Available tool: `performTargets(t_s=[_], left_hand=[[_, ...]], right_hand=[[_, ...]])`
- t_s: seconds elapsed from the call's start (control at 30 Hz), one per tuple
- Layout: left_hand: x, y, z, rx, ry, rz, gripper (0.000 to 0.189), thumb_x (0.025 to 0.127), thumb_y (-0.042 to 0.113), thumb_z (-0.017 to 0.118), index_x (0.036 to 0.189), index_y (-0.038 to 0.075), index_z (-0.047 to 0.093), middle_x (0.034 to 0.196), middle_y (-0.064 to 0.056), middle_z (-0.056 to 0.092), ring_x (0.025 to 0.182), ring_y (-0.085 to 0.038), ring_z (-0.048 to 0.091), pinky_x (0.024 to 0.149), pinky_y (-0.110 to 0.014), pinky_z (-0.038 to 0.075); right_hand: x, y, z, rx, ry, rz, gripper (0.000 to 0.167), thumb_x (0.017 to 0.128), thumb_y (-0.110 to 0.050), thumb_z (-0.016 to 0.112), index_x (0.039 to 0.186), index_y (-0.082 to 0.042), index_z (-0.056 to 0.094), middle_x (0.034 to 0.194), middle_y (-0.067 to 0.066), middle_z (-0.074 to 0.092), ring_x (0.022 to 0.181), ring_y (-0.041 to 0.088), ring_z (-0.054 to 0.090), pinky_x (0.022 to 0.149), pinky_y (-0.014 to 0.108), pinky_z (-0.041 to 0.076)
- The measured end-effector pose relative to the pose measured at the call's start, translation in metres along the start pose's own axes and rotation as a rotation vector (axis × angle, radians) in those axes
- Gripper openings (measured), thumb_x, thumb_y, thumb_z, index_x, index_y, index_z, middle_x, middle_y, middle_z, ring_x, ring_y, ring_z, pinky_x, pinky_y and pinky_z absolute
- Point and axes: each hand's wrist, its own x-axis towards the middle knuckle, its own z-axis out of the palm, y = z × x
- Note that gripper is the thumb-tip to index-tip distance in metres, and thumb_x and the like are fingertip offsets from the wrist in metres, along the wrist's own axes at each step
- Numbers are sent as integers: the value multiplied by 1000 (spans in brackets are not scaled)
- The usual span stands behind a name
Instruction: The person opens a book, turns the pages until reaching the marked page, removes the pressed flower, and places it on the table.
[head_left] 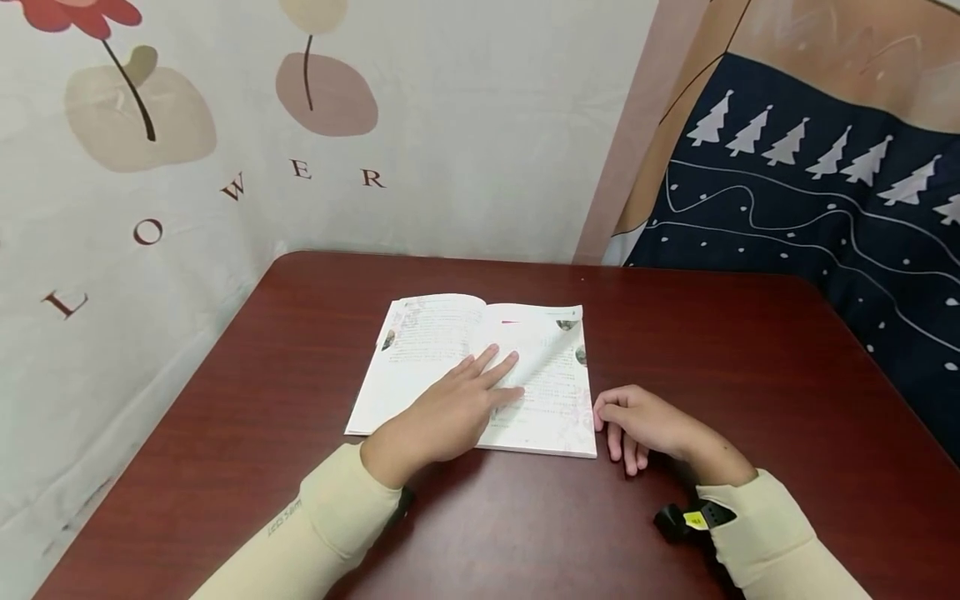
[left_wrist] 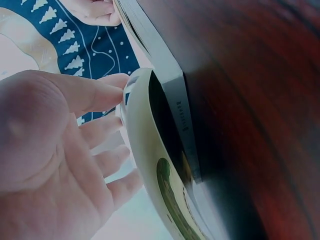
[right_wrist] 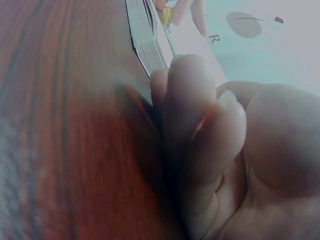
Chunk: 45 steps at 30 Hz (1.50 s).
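Head view first: there's a book (head_left: pixel 547 421) lying with both its pages facing up, pretty much mid-frame on a dark reddish counter (head_left: pixel 750 358). The left hand (head_left: pixel 448 412) reaches in from lower left and lies over the middle of it, fingers (head_left: pixel 501 370) spread out. A leaf on the right-hand side has a diagonal bend running across it. The right hand (head_left: pixel 648 423) is right of centre, just beside the book's right edge, fingers loosely bent and holding nothing; can't tell if a fingertip actually touches the book. Both arms have pale yellow sleeves (head_left: pixel 307 533), and there's a black wrist device (head_left: pixel 671 523) with a yellow label at lower right. Behind it all, a white cloth with flower prints (head_left: pixel 480 158) fills the upper left, and a navy cloth with white trees (head_left: pixel 787 200) the upper right.

Left wrist cam: the hand takes up the left side, fingers apart and touching the bowed edge of the book mid-frame. Spine lettering is too small to read.

Right wrist cam: curled fingers in the middle, bunched close together, book corner just beyond them at top centre. Counter fills the left.
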Motion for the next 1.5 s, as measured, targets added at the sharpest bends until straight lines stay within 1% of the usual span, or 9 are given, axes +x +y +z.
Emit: performTargets(t_s=[0.23,0.47,0.87,0.97,1.07,1.17,1.27,1.33,1.5], left_hand=[[-2,-2,0,6,-14,-38,45,99,5,51,141,17,59,162,-11,33,153,-36,24,119,-54,31],[-2,-4,0,4,-30,-63,47,98,3,50,142,16,57,162,-13,32,151,-38,26,118,-55,33],[-3,-7,0,0,-51,-97,46,99,6,51,144,13,54,161,-17,34,148,-41,34,114,-57,38],[-3,-8,0,-4,-53,-122,46,99,7,51,145,14,54,162,-17,33,148,-40,33,114,-57,38],[-2,-8,-1,-19,-59,-163,46,101,9,49,146,15,53,162,-16,32,149,-39,32,115,-58,35],[-2,-7,-3,-34,-95,-218,47,102,9,44,148,15,50,164,-16,28,151,-38,28,117,-59,32],[-2,-7,-5,-24,-130,-258,50,101,8,43,150,14,47,165,-16,25,152,-37,27,116,-59,32],[-2,-7,-5,-8,-137,-268,51,100,7,43,150,14,47,165,-16,24,151,-38,27,115,-60,34],[-1,-9,-5,3,-125,-276,50,101,8,43,150,13,47,164,-19,26,149,-40,31,112,-62,36]], right_hand=[[0,0,1,5,-9,-6,22,100,-9,38,94,5,53,59,8,61,38,15,60,37,25,45],[1,-1,1,-8,-8,0,23,100,-9,37,94,4,54,59,7,61,39,14,60,37,25,45],[0,-1,1,1,-8,5,22,100,-9,38,94,5,54,59,7,61,38,15,60,37,25,45],[-1,-1,1,4,-3,3,22,100,-9,38,94,5,54,59,8,61,38,15,59,37,25,45],[-1,-1,1,6,1,-8,22,101,-10,39,94,5,54,59,8,61,37,15,59,36,25,44],[0,0,1,9,-7,-12,23,101,-10,39,95,5,54,59,8,61,38,14,59,36,25,44],[0,1,1,7,-13,-14,23,102,-9,38,95,5,54,59,7,61,39,15,60,37,25,45],[1,2,1,7,-8,-9,23,102,-9,38,94,5,54,59,7,61,38,15,60,37,25,45],[2,2,0,3,-1,-3,24,102,-10,37,93,4,54,59,7,61,38,14,59,37,25,45]])
